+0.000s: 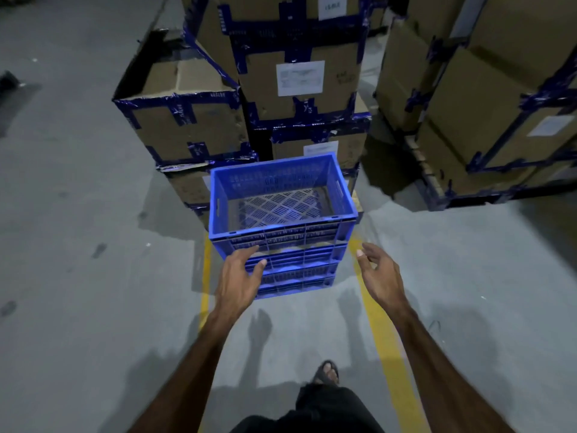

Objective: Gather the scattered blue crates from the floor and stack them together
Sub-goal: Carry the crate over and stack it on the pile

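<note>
The crate stack (282, 220) stands just ahead of both empty, spread hands, the left hand (240, 276) nearer than the right hand (379, 271).

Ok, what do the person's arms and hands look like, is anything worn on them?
Both forearms are bare, with no sleeves in view. The left hand and right hand carry no gloves, and no rings, watch or bands can be seen in the dim light. Lower down are dark clothing and a dark sandal.
</note>
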Demonstrator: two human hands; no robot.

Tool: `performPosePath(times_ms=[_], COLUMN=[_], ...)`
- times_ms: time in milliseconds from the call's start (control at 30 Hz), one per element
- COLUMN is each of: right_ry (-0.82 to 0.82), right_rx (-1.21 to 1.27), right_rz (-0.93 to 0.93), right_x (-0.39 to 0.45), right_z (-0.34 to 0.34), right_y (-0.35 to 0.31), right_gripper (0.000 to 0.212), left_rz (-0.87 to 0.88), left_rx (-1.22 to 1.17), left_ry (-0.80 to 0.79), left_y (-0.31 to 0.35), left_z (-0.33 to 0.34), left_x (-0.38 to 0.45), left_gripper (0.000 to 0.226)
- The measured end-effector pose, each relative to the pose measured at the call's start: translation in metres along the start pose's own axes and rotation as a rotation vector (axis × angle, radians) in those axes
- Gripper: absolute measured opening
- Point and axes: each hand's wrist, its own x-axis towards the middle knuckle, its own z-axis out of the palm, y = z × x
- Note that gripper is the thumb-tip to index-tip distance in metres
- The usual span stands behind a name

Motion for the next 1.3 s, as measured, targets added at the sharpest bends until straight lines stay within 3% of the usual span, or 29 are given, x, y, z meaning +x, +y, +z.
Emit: performPosePath(times_ms=[300,533,933,1300], right_ry=[0.107,0.239,0.497,0.889], right_rx=[0.003,0.029,0.137,0.114], right_rz=[0.024,0.089,0.162,0.367], right_x=[-0.135,-0.257,-0.43,-0.693], right_z=[-0.026,-0.061,-0.166,-0.31], right_y=[0.009,0.045,0.12,0.259], right_gripper=[0.036,0.036,0.038,0.038], left_rz=[0.08,0.154,0.375,0.716], left_rx=[-0.044,-0.027,-0.073,-0.152], left_ry=[-0.103,-0.252,-0.351,-0.615], left_y=[-0.036,-0.026,0.064,0.184], left_z=[-0.022,-0.014,0.022,0.142], left_x=[-0.103,-0.184,-0.315,-0.532], left_gripper=[0.042,0.045,0.038,0.037])
